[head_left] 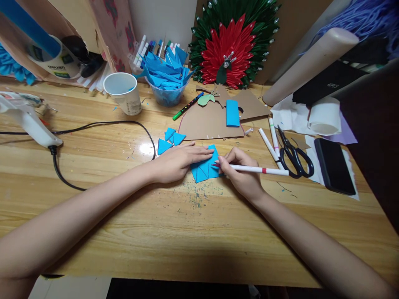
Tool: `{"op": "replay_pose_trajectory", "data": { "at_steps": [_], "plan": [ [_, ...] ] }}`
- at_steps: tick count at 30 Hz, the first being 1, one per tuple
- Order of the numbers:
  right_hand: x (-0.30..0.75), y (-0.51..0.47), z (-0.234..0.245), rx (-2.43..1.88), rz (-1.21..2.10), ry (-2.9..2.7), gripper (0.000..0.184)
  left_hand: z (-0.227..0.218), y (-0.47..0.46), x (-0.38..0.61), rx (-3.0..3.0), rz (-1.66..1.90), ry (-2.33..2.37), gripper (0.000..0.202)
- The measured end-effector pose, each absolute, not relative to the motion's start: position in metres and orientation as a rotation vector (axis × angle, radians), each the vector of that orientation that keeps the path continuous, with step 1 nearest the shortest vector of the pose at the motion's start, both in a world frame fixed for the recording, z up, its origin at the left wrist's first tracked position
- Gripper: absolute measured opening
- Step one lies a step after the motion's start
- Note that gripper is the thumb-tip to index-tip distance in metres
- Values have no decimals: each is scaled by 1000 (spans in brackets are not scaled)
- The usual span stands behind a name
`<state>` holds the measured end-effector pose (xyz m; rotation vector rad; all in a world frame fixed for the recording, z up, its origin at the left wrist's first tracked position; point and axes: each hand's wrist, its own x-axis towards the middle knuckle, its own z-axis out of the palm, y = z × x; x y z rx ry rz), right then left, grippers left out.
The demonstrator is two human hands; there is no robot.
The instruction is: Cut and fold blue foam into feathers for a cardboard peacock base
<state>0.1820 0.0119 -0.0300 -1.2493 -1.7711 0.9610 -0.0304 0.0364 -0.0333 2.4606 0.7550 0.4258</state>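
The step in hand looks to be marking lines on the blue sheet, which lies on the table in front of the person, just beyond some stray ink marks. The left hand lies flat across the sheet's far left part, its grip clamped on nothing, fingers nearly straight and pointing right. The right hand has its grip closed on the white pen. Its red tip is at the sheet; whether it touches cannot be told. The next move seems to call for steady pressure from the left hand and a controlled stroke beside the dark lines there. The pen's tip points left and its long axis runs left to right, nearly level. One corner of the sheet points away from the person; its long axis is unclear under the fingers.
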Motion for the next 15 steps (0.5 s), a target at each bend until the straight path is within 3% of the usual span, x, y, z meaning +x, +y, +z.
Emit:
{"op": "replay_pose_trajectory", "data": {
  "at_steps": [15],
  "plan": [
    [180, 16, -32, -1295, 901, -1799, 31, -33, 36, -30, 2467, 396, 775, 53]
  ]
}}
